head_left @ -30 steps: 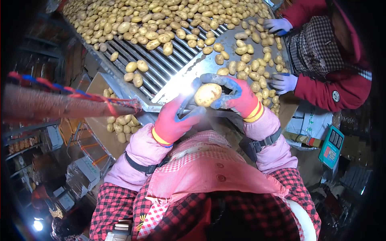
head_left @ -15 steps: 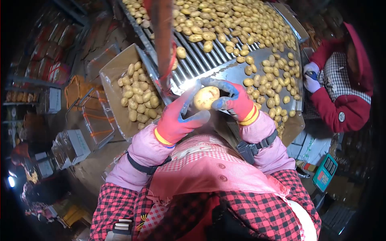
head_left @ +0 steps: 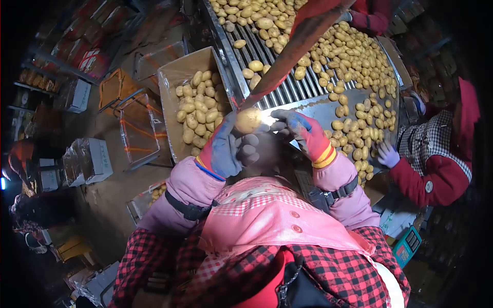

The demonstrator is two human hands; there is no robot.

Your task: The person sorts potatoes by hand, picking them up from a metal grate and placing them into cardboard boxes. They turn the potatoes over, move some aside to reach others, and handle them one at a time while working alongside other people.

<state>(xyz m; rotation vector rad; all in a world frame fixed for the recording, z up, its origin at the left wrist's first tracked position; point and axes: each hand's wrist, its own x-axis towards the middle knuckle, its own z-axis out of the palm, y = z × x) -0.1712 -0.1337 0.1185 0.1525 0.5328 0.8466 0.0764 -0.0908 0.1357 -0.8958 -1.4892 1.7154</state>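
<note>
A filled potato box (head_left: 169,84) sits beyond my left hand (head_left: 226,146), whose fingers grip the potato (head_left: 248,120); my right hand (head_left: 300,131), just beside, is released.

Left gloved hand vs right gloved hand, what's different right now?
The left hand in its red-and-blue coated glove grips the tan potato at its fingertips; the right hand holds nothing. The left hand shows its blue palm side with fingers curled; the right hand has its fingers spread toward the potato. Both wear the same kind of glove with a yellow cuff over pink sleeves.
</note>
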